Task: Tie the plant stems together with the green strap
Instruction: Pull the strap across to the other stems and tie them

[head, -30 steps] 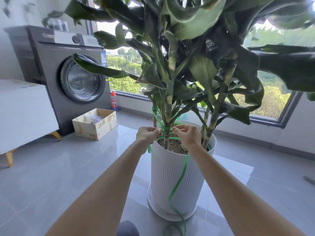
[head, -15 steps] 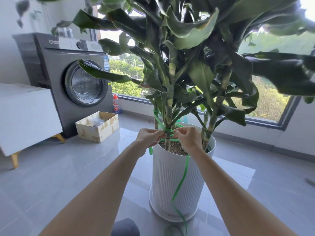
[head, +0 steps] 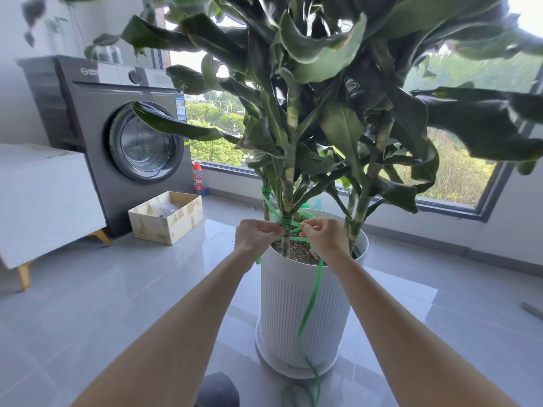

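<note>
A tall leafy plant with several striped stems (head: 287, 198) grows from a white ribbed pot (head: 302, 312). A green strap (head: 308, 306) is wound around the left stem and the middle stem just above the soil, and its long tail hangs down the pot's front to the floor. My left hand (head: 255, 235) pinches the strap left of the middle stem. My right hand (head: 323, 235) pinches it on the right of that stem. The two hands sit close together over the pot's rim.
A grey washing machine (head: 117, 136) stands at the back left beside a white cabinet (head: 44, 201). An open cardboard box (head: 166, 217) and a red-capped bottle (head: 199, 179) sit on the grey tiled floor. A wide window (head: 458, 177) runs behind the plant.
Both hands stay pinched on the strap at the middle stem, and the view has shifted slightly down and right. The strap looks drawn a little tighter around the stem.
</note>
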`<state>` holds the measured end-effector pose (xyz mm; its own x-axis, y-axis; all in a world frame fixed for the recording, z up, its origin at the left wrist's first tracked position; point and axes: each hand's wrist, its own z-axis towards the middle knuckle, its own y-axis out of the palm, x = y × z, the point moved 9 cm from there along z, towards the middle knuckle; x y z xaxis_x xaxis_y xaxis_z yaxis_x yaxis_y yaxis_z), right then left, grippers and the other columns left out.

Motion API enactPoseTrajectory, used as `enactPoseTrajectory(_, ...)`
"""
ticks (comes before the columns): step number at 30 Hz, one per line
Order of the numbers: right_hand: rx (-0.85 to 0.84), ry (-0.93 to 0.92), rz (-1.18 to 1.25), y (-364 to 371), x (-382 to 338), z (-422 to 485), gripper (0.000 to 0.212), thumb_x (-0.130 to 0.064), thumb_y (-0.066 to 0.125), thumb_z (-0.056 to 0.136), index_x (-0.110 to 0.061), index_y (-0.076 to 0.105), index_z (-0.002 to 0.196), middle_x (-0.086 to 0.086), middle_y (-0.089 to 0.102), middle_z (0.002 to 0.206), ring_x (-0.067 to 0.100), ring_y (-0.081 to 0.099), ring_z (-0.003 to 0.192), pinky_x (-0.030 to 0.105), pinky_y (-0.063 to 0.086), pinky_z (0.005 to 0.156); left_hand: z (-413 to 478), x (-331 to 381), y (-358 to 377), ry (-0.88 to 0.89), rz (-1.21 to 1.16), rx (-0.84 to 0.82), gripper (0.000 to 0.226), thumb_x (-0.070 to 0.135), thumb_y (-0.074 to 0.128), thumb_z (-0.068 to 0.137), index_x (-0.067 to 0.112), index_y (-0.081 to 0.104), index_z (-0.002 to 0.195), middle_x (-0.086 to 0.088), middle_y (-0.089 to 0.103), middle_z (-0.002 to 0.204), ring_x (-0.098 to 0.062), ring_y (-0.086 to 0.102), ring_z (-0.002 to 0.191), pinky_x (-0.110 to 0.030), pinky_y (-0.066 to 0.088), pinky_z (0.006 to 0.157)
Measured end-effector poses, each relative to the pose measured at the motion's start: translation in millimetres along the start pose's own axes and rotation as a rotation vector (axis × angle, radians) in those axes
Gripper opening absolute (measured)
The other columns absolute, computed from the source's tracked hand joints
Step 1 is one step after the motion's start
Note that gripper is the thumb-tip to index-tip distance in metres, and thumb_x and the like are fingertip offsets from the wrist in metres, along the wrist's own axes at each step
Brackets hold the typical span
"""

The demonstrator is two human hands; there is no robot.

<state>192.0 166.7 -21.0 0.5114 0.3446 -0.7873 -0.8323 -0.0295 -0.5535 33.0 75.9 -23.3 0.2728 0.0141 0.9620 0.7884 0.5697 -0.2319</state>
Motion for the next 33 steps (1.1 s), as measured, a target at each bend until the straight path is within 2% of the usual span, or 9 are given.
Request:
enactPoseTrajectory(3, -0.005, -0.013, -0.003, 1, 0, 1, 0.020, -0.028, 0.058, 0.093, -0.017, 0.070, 0.104, -0.001, 0.073, 0.089, 0.003, 0.053, 0.058, 0.020, 0.042, 0.052, 1, -3, 0, -0.008, -0.014, 0.029, 0.026, 0.018, 0.078, 0.074, 0.008, 0.074, 0.098, -0.008, 0.072, 0.097, -0.013, 0.064, 0.089, -0.020, 0.046, 0.077)
enactPoseTrajectory(7, -0.009, -0.004, 0.129, 5, 2, 5, 0.020, -0.023, 0.059, 0.093, -0.013, 0.070, 0.105, 0.004, 0.074, 0.091, 0.004, 0.050, 0.052, 0.029, 0.049, 0.060, 2, -11, -2, -0.051, -0.001, 0.094, 0.026, 0.030, 0.081, 0.069, 0.017, 0.076, 0.091, -0.005, 0.073, 0.097, -0.017, 0.065, 0.093, -0.034, 0.051, 0.090)
enactPoseTrajectory(11, -0.028, 0.007, 0.138, 7, 4, 8, 0.020, -0.023, 0.059, 0.093, -0.015, 0.070, 0.107, 0.003, 0.074, 0.092, -0.001, 0.046, 0.049, 0.015, 0.037, 0.046, -1, -10, 0, -0.045, -0.062, 0.107, 0.031, 0.024, 0.081, 0.070, 0.010, 0.074, 0.097, -0.009, 0.072, 0.099, -0.012, 0.063, 0.084, -0.021, 0.045, 0.079)
enactPoseTrajectory(15, -0.041, 0.014, 0.152, 9, 6, 8, 0.019, -0.022, 0.057, 0.094, -0.016, 0.069, 0.107, 0.003, 0.073, 0.091, -0.002, 0.044, 0.036, 0.011, 0.030, 0.035, -2, -9, 0, -0.021, -0.052, 0.127, 0.033, 0.021, 0.083, 0.067, 0.010, 0.074, 0.097, -0.009, 0.072, 0.101, -0.012, 0.064, 0.084, -0.020, 0.044, 0.076)
enactPoseTrajectory(18, -0.034, 0.012, 0.155, 8, 6, 9, 0.019, -0.022, 0.057, 0.094, -0.015, 0.070, 0.106, 0.002, 0.073, 0.090, -0.002, 0.044, 0.041, 0.011, 0.031, 0.039, -1, -6, 1, 0.006, -0.041, 0.144, 0.033, 0.016, 0.085, 0.065, 0.008, 0.075, 0.095, -0.011, 0.072, 0.099, -0.014, 0.066, 0.084, -0.020, 0.048, 0.078)
enactPoseTrajectory(22, -0.043, 0.008, 0.148, 9, 6, 8, 0.019, -0.023, 0.057, 0.094, -0.015, 0.069, 0.106, 0.002, 0.073, 0.089, -0.004, 0.044, 0.035, 0.010, 0.030, 0.037, -5, 2, 0, 0.093, -0.021, 0.181, 0.029, 0.012, 0.085, 0.063, 0.004, 0.075, 0.090, -0.013, 0.073, 0.089, -0.008, 0.064, 0.070, -0.004, 0.046, 0.062)
enactPoseTrajectory(27, -0.032, -0.009, 0.132, 10, 4, 6, 0.020, -0.022, 0.057, 0.094, -0.012, 0.068, 0.107, 0.003, 0.073, 0.088, -0.001, 0.051, 0.056, 0.015, 0.038, 0.052, -5, 6, -1, 0.152, 0.017, 0.192, 0.031, 0.008, 0.085, 0.061, 0.000, 0.074, 0.089, -0.015, 0.072, 0.091, -0.015, 0.067, 0.075, -0.018, 0.052, 0.072)
enactPoseTrajectory(30, -0.011, -0.010, 0.126, 10, 5, 6, 0.018, -0.022, 0.057, 0.094, -0.013, 0.069, 0.105, 0.002, 0.073, 0.086, 0.001, 0.051, 0.055, 0.020, 0.043, 0.053, -3, 7, 0, 0.168, 0.001, 0.139, 0.027, 0.004, 0.084, 0.061, -0.002, 0.074, 0.085, -0.019, 0.072, 0.087, -0.022, 0.070, 0.076, -0.034, 0.056, 0.079)
enactPoseTrajectory(33, 0.014, -0.011, 0.129, 9, 5, 7, 0.019, -0.023, 0.058, 0.093, -0.013, 0.070, 0.105, 0.001, 0.073, 0.086, 0.004, 0.054, 0.056, 0.030, 0.052, 0.057, 1, 12, -1, 0.206, 0.084, 0.073, 0.032, 0.005, 0.084, 0.060, -0.005, 0.073, 0.088, -0.020, 0.071, 0.088, -0.021, 0.070, 0.077, -0.035, 0.057, 0.078)
